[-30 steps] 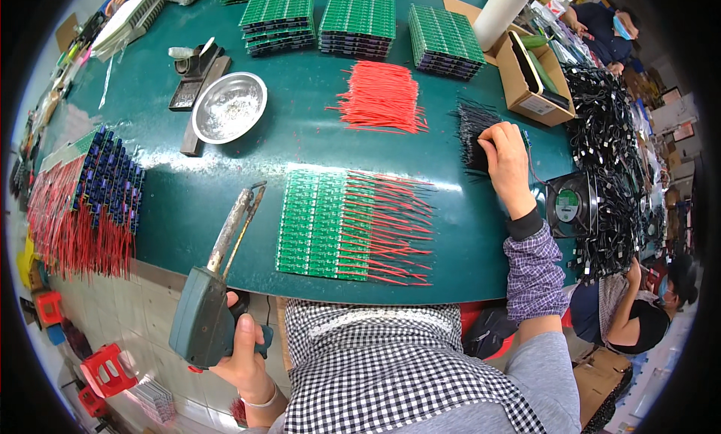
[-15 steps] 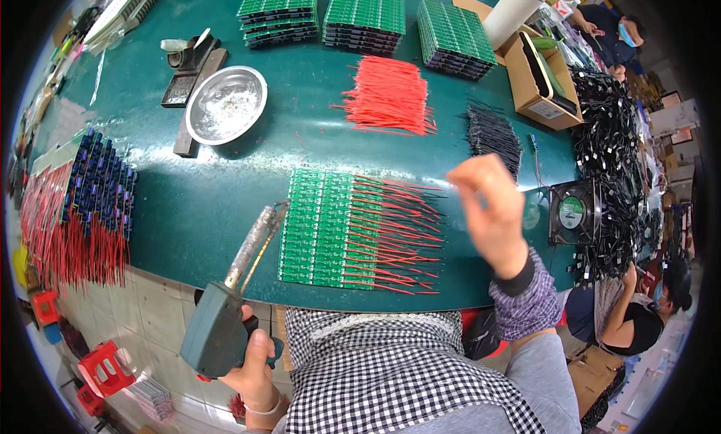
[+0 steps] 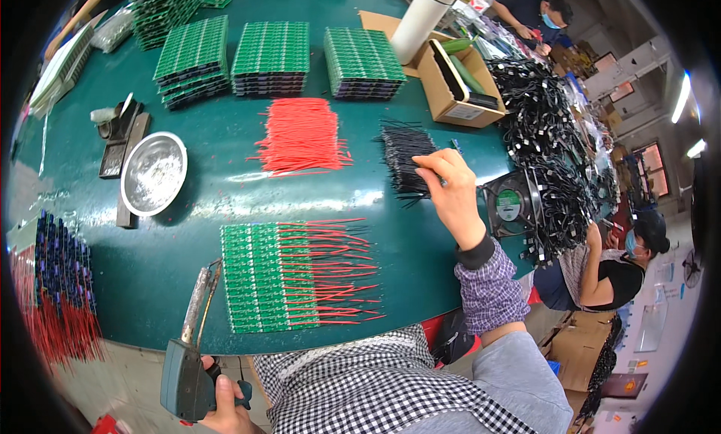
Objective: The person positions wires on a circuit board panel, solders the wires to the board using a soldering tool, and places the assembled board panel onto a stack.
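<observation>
1. Dark green worktable (image 3: 188, 209) fills the view, crowded with electronics parts; every place below is given relative to the row of green circuit boards with red wires (image 3: 297, 276) lying near the table's front edge
2. Right hand (image 3: 451, 190) is up and to the right of that row, reaching onto the bundle of black wires (image 3: 405, 160); thumb and fingers are drawn close together in a pinch at the bundle's right edge, though whether a wire sits between them cannot be told
3. Left hand (image 3: 225, 404) is below and left of the row, off the table's front edge, fingers wrapped tight around the grip of a grey soldering gun (image 3: 188, 359) whose metal tip points up toward the row's left end
4. Pile of loose red wires (image 3: 300, 137) lies straight behind the row, just left of the black bundle
5. Round metal bowl (image 3: 154, 171) sits behind and to the left of the row
6. Three stacks of green circuit boards (image 3: 270, 55) stand far behind the row, along the back of the table
7. Open cardboard box (image 3: 458, 85) is behind and to the right, beyond the black bundle
8. Small black fan (image 3: 511, 205) sits right of the row, just beside the right hand's wrist, with a heap of black cables (image 3: 556, 149) beyond it
9. Another person (image 3: 601, 269) sits at the far right, past the table's edge
</observation>
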The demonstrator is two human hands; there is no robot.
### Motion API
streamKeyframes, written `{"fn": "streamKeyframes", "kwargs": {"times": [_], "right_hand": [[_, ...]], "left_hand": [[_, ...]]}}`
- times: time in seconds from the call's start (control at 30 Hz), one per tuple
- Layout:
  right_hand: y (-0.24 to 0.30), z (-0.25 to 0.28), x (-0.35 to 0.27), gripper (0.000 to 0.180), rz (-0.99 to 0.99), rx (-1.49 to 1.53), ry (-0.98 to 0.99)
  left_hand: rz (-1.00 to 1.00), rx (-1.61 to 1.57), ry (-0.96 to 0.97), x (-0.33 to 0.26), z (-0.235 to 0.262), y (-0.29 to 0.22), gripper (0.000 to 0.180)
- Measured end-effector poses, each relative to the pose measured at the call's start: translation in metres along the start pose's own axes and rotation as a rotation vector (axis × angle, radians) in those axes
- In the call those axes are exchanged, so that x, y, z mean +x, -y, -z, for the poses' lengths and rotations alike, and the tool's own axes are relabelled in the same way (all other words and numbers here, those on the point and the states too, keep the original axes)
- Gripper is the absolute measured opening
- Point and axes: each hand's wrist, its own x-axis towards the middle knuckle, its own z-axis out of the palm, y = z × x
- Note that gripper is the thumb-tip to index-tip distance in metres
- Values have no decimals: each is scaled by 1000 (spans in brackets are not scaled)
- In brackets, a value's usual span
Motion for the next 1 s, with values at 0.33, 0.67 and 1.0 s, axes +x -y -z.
{"fn": "streamKeyframes", "kwargs": {"times": [0.33, 0.67, 1.0], "right_hand": [[-14, -13, 3, 13, -7, -65, 87], [-9, -10, 4, 14, 90, -63, 6], [136, -20, -30, 25, 348, 422, 206]], "left_hand": [[105, -23, 59, 0, -24, -33, 35], [46, -36, 39, 0, -9, -14, 37], [84, 22, 72, -22, -5, -17, 49]]}}
